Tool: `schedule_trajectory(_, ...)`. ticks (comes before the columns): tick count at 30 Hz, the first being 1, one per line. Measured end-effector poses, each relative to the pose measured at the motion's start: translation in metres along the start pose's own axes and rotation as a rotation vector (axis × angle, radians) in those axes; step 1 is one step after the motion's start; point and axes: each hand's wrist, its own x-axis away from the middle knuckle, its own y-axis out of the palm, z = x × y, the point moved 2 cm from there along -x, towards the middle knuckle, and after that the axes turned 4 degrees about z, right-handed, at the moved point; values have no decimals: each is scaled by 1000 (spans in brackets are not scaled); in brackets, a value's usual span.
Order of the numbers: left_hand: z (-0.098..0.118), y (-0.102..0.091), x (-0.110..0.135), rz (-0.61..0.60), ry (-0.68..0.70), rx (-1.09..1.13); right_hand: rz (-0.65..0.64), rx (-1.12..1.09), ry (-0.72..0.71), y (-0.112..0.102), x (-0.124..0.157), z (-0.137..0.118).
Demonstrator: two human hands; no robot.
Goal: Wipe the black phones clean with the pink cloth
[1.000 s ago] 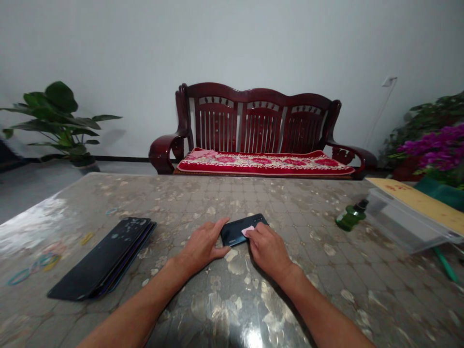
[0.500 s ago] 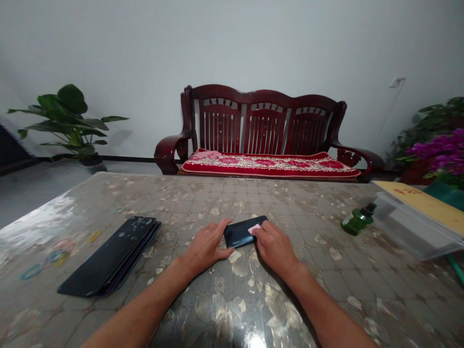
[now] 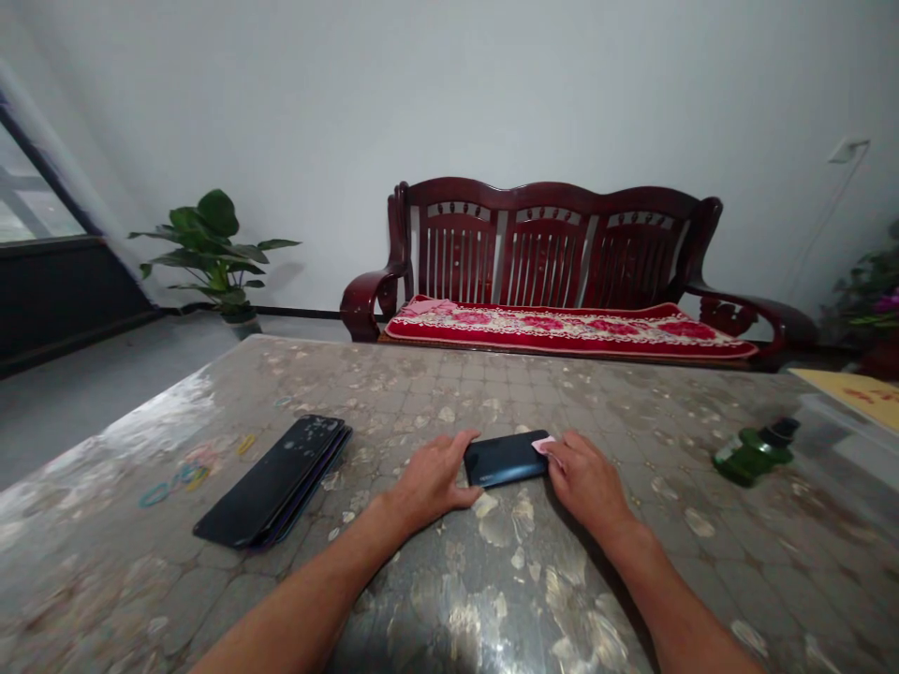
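Observation:
A dark smartphone (image 3: pixel 502 461) lies face down on the table, its glossy back up. My left hand (image 3: pixel 435 477) grips its left end, thumb at the near edge and fingers at the far edge. At the phone's right end, my right hand (image 3: pixel 586 479) is closed on a small pink cloth (image 3: pixel 543 446), which touches the phone's back. Most of the cloth is hidden by my fingers. Left of my left hand lies a long black wallet (image 3: pixel 271 482), slightly spread at its side, with pale spots on its far end.
Several coloured rubber bands (image 3: pixel 186 471) lie left of the wallet on the patterned tabletop (image 3: pixel 421 571). To the right stand a green bottle (image 3: pixel 751 454) and a clear plastic box (image 3: pixel 843 449) with a yellow sheet on top. A wooden bench (image 3: pixel 540 253) stands beyond the table.
The view has turned left, so everything sits farther right in it. My right hand has slid the pink cloth toward the phone's right end. My left hand keeps its grip.

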Motion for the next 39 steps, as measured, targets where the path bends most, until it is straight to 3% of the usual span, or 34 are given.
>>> schedule_trajectory(7, -3, 2, -2, 0, -11, 40, -31, -55, -44, -2, 2, 1)
schedule_trajectory(13, -1, -1, -4, 2, -32, 46, -11, -51, 43, -5, -2, 1)
schedule_trajectory(18, -1, -3, -7, 7, 8, 22, -50, -83, -25, -5, -2, -7)
schedule_trajectory(25, 2, 4, -14, -4, 16, 63, 71, -20, 149, -4, -17, 5)
schedule_trajectory(33, 5, 4, -18, -20, 3, 55, -89, 27, 54, 0, -29, -23)
schedule_trajectory(36, 5, 5, -18, -20, 11, 46, -102, -11, -10, 0, -28, -29)
schedule_trajectory(39, 7, 5, -17, -16, 10, 59, -84, 35, 39, 1, -28, -25)
